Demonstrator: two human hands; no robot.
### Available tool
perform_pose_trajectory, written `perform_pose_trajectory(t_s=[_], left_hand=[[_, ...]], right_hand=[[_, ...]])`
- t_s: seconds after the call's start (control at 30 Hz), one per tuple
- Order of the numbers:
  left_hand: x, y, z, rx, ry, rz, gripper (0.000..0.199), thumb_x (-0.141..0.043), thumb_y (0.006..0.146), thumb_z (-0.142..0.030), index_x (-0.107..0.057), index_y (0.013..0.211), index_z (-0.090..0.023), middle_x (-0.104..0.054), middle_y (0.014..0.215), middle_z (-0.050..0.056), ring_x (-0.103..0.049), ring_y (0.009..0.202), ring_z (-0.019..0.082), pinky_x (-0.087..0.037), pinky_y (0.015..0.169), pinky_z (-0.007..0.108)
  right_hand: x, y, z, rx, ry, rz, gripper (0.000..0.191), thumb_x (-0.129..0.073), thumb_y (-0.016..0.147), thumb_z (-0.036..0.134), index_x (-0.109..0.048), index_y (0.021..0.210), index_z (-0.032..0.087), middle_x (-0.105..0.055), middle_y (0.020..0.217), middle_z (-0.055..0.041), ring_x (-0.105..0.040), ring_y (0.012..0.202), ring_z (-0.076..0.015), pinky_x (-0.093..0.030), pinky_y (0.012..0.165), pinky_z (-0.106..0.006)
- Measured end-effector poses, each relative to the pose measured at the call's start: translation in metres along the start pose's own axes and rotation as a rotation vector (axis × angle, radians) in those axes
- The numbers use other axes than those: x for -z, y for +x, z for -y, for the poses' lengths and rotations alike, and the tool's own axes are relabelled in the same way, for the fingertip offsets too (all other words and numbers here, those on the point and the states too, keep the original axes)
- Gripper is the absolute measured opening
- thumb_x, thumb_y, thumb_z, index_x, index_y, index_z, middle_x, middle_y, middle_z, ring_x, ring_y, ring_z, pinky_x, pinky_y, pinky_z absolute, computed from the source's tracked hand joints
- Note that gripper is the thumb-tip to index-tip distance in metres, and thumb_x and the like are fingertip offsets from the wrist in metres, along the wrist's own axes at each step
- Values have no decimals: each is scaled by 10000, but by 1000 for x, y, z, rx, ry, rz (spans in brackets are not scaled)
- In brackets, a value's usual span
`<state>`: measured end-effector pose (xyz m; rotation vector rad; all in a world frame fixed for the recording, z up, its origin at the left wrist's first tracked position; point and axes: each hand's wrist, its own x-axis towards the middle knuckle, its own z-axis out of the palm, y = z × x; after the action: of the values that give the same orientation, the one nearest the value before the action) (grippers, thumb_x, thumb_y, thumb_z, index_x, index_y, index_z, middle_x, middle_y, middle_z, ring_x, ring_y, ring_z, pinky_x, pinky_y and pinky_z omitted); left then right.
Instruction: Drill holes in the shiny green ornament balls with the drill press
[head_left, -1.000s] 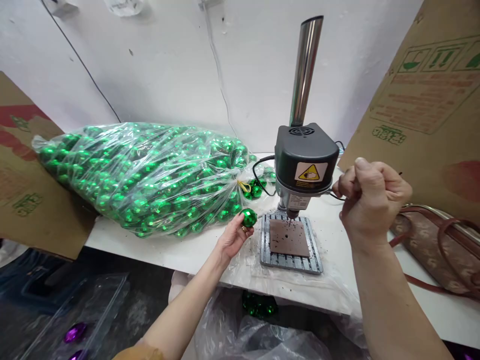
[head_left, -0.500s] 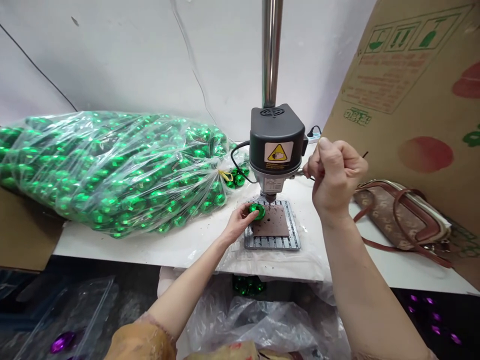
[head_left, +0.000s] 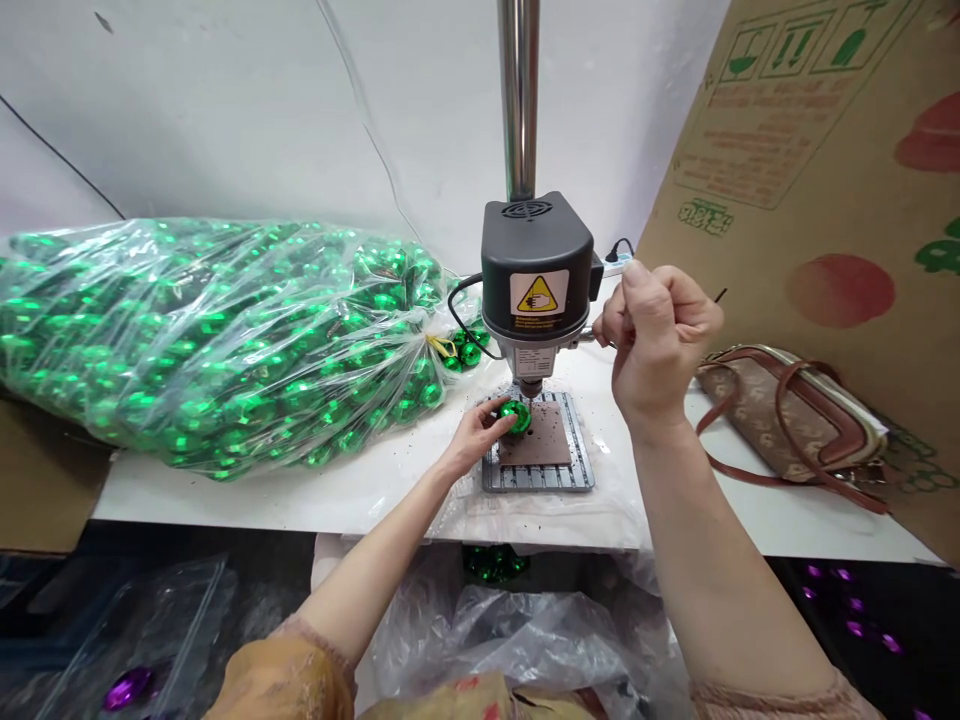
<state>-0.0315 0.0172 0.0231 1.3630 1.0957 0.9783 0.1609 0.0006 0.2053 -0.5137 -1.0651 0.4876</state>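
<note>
from my end i see a small workshop: a drill press (head_left: 536, 250) among dark shavings on a white surface (head_left: 277, 505) at twelve o'clock, a bulging bag of green baubles (head_left: 217, 350) at ten, a printed carton (head_left: 787, 215) at two.

The green ball (head_left: 515, 417) has moved, apparently beneath the drill chuck (head_left: 531, 389).

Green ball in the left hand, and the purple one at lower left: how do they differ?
Colour: the green ball is bright green; the purple ball is purple. Place: the green ball is at the brown board beneath the drill press, while the purple ball lies lower than the tabletop, amid clear plastic. State: the left hand holds the green ball; no hand touches the purple ball. Both look shiny and rounded.
</note>
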Motion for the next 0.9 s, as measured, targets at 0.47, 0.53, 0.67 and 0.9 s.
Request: perform_pose_trajectory(t_s=[0.47, 0.53, 0.67, 0.9], left_hand=[[-20, -2, -4, -255, 456, -99, 484, -749, 826, -485, -729, 1211, -192, -655, 846, 25, -571, 745, 169, -461, 695, 296], [-25, -5, -1, -276, 482, -146, 456, -772, 819, -447, -727, 1203, -206, -695, 924, 43, -609, 836, 198, -496, 778, 329], [-35, -16, 4, -318, 439, -225, 434, -783, 819, -366, -699, 1218, -218, -720, 1100, 73, -641, 1029, 239, -523, 929, 391], [-44, -21, 5, -413, 525, -182, 449, -685, 893, -273, -594, 1327, -201, -670, 1238, 114, -583, 1207, 271, -496, 1034, 435]], right_hand=[[0, 0, -2, 3, 3, 1, 495, -661, 876, 363, -325, 545, 212, -333, 430, 83, -346, 399, -39, -268, 425, -256], [0, 0, -2, 4, 8, 6, 495, -663, 875, 368, -330, 544, 212, -334, 431, 84, -344, 401, -38, -272, 422, -253], [1, 0, -1, 7, 9, 7, 494, -665, 874, 380, -334, 548, 213, -340, 435, 83, -341, 406, -40, -283, 421, -253], [0, -1, 0, -3, -33, 3, 515, -661, 878, 406, -311, 554, 212, -343, 442, 82, -347, 410, -40, -282, 434, -256]])
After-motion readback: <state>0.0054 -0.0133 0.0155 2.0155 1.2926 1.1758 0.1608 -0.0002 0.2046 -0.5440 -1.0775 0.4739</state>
